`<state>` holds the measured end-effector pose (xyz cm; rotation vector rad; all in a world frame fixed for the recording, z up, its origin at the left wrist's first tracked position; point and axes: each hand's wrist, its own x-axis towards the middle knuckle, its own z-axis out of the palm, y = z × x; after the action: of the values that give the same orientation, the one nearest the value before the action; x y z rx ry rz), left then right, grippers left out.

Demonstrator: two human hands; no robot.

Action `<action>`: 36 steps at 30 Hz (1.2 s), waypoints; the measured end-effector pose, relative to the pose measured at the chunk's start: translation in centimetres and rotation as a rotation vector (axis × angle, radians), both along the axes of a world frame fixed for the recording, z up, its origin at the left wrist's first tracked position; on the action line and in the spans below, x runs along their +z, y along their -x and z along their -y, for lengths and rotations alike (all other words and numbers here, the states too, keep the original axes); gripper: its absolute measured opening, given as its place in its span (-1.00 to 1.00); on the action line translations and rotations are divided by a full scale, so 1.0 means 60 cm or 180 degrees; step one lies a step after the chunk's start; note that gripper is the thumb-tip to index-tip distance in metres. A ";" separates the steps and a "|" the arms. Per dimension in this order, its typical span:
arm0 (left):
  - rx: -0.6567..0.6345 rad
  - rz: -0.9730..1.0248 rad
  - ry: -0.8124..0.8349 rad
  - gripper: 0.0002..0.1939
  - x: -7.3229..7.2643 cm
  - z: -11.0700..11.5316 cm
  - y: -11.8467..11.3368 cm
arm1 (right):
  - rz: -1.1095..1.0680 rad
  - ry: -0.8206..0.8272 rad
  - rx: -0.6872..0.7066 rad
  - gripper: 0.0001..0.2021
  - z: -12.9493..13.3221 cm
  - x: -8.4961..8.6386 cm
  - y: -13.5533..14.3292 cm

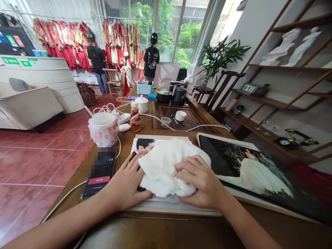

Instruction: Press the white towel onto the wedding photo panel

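Observation:
A crumpled white cloth [163,162] lies over the middle of a framed photo [145,142] with a pale wooden edge. Part of a pictured person's head shows past the cloth; the rest of the picture is mostly hidden. My right hand [201,180] grips the near right part of the cloth with bent fingers. At the left side of the frame, my left hand [124,188] rests with its fingers stretched and spread, close beside the cloth. To the right leans or lies a second framed photo [249,169], dark, with a figure in a long pale dress.
Left of my left arm lies a phone [103,169] with a white cable. Beyond stand a plastic-wrapped tub [103,126], a brown-labelled bottle [135,117], a lidded white pot [141,103] and a white cup [180,115]. Two people stand near a rack of red garments [121,41].

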<state>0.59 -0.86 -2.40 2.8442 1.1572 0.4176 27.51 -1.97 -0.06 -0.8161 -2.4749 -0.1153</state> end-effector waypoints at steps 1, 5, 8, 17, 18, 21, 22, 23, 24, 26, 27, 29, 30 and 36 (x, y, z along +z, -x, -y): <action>0.0040 0.0048 -0.0012 -0.18 0.000 0.001 -0.001 | 0.0024 -0.0029 -0.0112 -0.79 -0.003 0.002 -0.003; 0.0130 0.0111 -0.0031 -0.22 0.002 0.003 -0.004 | 0.0050 -0.0076 -0.0313 -0.77 -0.007 0.001 -0.008; 0.0069 0.0013 0.0001 -0.19 0.001 0.001 -0.003 | 0.0002 -0.0017 -0.0050 -0.74 -0.001 -0.005 0.002; 0.0150 0.0016 -0.0021 -0.20 0.001 0.002 -0.005 | 0.0079 -0.0184 -0.0376 -0.78 -0.010 0.002 -0.011; 0.0149 0.0023 -0.0026 -0.19 0.000 0.003 -0.005 | 0.0068 -0.0175 -0.0347 -0.77 -0.009 0.001 -0.009; 0.0072 -0.0013 -0.0022 -0.18 -0.002 0.001 -0.002 | 0.0008 -0.0050 -0.0037 -0.74 -0.001 -0.005 0.002; 0.0026 -0.0040 -0.0017 -0.17 -0.003 0.000 -0.001 | -0.0012 -0.0005 0.0067 -0.73 0.002 -0.006 0.005; -0.0020 -0.0064 -0.0015 -0.16 -0.004 0.000 -0.001 | -0.0026 0.0025 0.0141 -0.73 0.003 -0.007 0.006; -0.0045 -0.0075 -0.0018 -0.16 -0.005 -0.001 0.000 | -0.0029 0.0033 0.0172 -0.74 0.002 -0.007 0.005; 0.0005 -0.0062 -0.0025 -0.19 -0.006 0.000 -0.001 | 0.0001 -0.0016 0.0052 -0.76 -0.003 -0.005 -0.004; 0.0055 -0.0032 -0.0039 -0.20 -0.005 0.001 -0.003 | 0.0027 -0.0061 -0.0079 -0.77 -0.006 -0.004 -0.009; 0.0135 0.0030 -0.0062 -0.21 -0.004 0.002 -0.005 | 0.0065 -0.0166 -0.0334 -0.79 -0.012 -0.002 -0.017; 0.0147 0.0049 -0.0065 -0.21 -0.003 0.003 -0.006 | 0.0068 -0.0211 -0.0393 -0.79 -0.013 -0.002 -0.018; 0.0011 -0.0062 0.0013 -0.17 -0.002 0.000 -0.001 | -0.0011 -0.0022 0.0122 -0.76 0.003 -0.004 0.004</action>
<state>0.67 -0.86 -2.54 2.8496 1.1652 0.3880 27.28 -2.16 -0.32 -0.7648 -2.4843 -0.1084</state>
